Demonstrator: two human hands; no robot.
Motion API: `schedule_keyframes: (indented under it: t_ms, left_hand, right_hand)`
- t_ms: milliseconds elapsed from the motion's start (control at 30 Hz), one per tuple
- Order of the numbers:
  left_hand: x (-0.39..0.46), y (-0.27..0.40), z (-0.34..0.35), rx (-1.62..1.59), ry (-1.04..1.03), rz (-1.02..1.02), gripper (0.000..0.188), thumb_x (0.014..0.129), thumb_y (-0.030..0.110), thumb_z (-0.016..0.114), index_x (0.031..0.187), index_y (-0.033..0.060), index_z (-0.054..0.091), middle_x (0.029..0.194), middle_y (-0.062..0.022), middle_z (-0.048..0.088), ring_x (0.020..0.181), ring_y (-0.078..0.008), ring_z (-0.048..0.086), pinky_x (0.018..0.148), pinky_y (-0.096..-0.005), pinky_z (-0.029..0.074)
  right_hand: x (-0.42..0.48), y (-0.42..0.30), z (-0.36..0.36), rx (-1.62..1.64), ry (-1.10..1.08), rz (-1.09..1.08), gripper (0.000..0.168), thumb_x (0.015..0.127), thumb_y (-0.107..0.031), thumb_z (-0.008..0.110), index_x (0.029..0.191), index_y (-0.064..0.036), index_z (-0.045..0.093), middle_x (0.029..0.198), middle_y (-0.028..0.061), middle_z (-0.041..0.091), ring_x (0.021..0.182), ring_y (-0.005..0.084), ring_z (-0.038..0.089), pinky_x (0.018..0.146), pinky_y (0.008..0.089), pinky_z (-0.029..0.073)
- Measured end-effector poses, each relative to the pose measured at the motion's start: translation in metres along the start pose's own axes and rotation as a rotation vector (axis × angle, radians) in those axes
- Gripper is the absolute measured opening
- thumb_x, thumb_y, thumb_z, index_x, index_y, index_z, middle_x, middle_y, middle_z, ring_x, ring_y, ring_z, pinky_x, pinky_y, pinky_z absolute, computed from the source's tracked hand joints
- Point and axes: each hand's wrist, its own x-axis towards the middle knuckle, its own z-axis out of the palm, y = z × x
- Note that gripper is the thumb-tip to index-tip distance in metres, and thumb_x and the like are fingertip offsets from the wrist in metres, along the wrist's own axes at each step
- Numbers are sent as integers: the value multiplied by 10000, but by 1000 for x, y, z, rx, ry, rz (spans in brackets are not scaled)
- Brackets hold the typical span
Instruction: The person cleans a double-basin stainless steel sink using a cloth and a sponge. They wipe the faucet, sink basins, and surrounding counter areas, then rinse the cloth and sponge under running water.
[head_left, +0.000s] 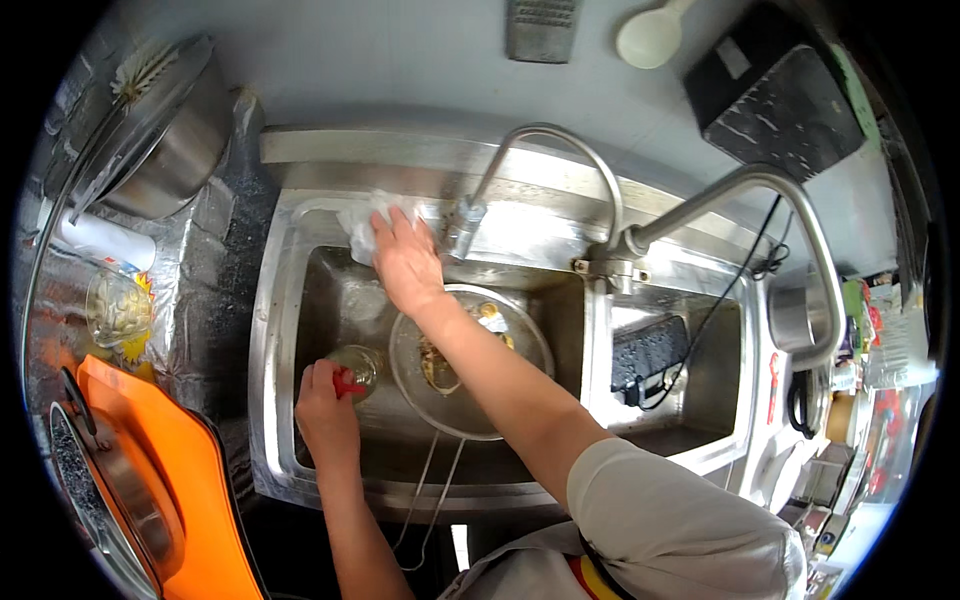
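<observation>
My right hand (405, 259) reaches over the back rim of the left sink basin (322, 300). Its fingers hold a crumpled white wad (364, 225), cloth, paper or thin plastic, against the steel beside the faucet spout. Lower in the picture, my left hand (324, 397) grips the red top (346, 382) of a clear container (364, 364) over the basin's left side. Part of that container is hidden by the fingers. Between my arms, a round wire-mesh strainer (409, 375) rests in the basin with food scraps (439, 371) in it. My right forearm covers some of the strainer.
A curved steel faucet (555, 131) arches over the left basin. In the right basin lies a wet black device (649, 352) with a cord. An orange board (187, 465), a metal pan (124, 487), a glass jar (116, 307) and a large steel pot (172, 161) stand left.
</observation>
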Motion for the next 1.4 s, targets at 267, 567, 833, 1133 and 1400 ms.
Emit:
schedule_keyframes:
  t_ms: [267,567,833,1133,1400]
  left_hand:
    - [5,3,-4,-5,-35,89,158,757,-62,585,851,9,479,857,-166,532,775,-386,552,638,-448,438]
    - [6,8,6,51,-31,92,220,700,-112,588,863,0,491,878,-174,533,847,-378,545,710,-451,430]
    - [-7,40,-29,101,60,212,453,754,-30,624,1189,7,503,1156,-174,536,1037,-360,528,888,-399,444]
    - [-17,110,44,-653,-125,270,666,658,107,772,1253,58,476,1265,-166,478,1170,-325,474,977,-376,388]
    - [99,28,5,-459,350,101,497,746,30,642,1224,76,514,1273,-161,492,1196,-303,456,990,-378,370]
  right_hand:
    - [-136,69,-100,386,-257,259,474,789,-45,521,1261,-40,473,1285,205,466,1119,361,510,971,419,388]
    - [-42,112,-111,-47,30,-5,452,717,-41,596,1166,-72,556,1222,170,509,1100,351,497,939,423,408]
    - [-130,134,-160,-44,-549,71,458,714,-74,631,1161,-59,531,1134,166,566,1016,359,567,882,422,462]
    - [-100,53,-156,1420,-445,734,500,859,-244,600,1285,-43,433,1266,129,508,1083,240,545,905,322,417]
    - [-186,85,-203,296,-241,-54,531,828,-254,634,1310,-107,465,1275,159,501,1218,379,425,1021,433,345]
